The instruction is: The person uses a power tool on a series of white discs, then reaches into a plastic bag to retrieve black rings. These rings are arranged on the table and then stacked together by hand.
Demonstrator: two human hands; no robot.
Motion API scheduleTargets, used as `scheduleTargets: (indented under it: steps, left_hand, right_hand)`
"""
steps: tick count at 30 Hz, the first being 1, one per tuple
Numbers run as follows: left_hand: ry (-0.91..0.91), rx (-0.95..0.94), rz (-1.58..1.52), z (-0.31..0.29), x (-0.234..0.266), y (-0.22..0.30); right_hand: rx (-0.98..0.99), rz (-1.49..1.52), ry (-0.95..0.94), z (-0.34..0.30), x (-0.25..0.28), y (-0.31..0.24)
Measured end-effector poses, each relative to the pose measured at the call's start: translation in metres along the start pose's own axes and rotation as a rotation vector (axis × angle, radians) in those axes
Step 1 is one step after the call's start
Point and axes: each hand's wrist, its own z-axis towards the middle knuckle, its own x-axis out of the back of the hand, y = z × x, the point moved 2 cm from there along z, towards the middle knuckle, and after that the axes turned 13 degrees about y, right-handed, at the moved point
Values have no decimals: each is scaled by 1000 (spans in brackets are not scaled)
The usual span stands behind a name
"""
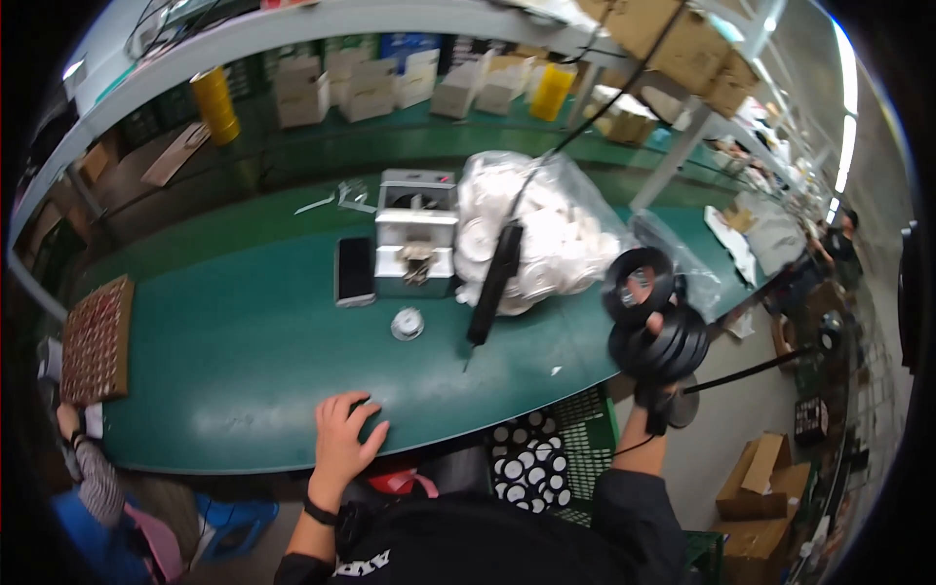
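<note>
My right hand [655, 363] is raised over the table's right edge and grips a stack of black round spools [661, 341]; one black spool [639, 285] tilts up at the top of the stack. My left hand [346, 431] rests flat on the near edge of the green table [244, 361], fingers spread, holding nothing. A small white round part [408, 323] lies on the table ahead of it. Behind that stands a small white and grey machine [415, 239], with a black hanging tool [495, 283] to its right.
A clear bag of white round parts [546, 224] lies behind the tool. A dark phone [354, 271] lies left of the machine. A brown tray of parts [96, 339] sits at the far left. A green crate of spools [546, 458] stands below the table. Another person's arm [88, 458] is at the lower left.
</note>
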Motion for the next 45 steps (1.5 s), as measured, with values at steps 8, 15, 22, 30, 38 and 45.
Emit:
scheduleTargets:
  steps: [8, 15, 22, 30, 38, 45]
  left_hand:
    - [15, 245, -588, 35, 19, 3]
    - [12, 831, -973, 21, 31, -41]
    - [190, 896, -1116, 9, 39, -81]
    - [233, 870, -884, 2, 49, -112]
    - [375, 882, -650, 5, 68, -128]
    - [446, 838, -643, 1, 81, -145]
  right_hand:
    - [-962, 1938, -615, 46, 24, -222]
    - [-533, 1823, -807, 79, 40, -317]
    - [-751, 1879, -822, 51, 38, -346]
    - [-1063, 2024, -723, 23, 36, -354]
    - [-2040, 1963, -833, 6, 37, -337]
    - [-2281, 1517, -945, -27, 46, -330]
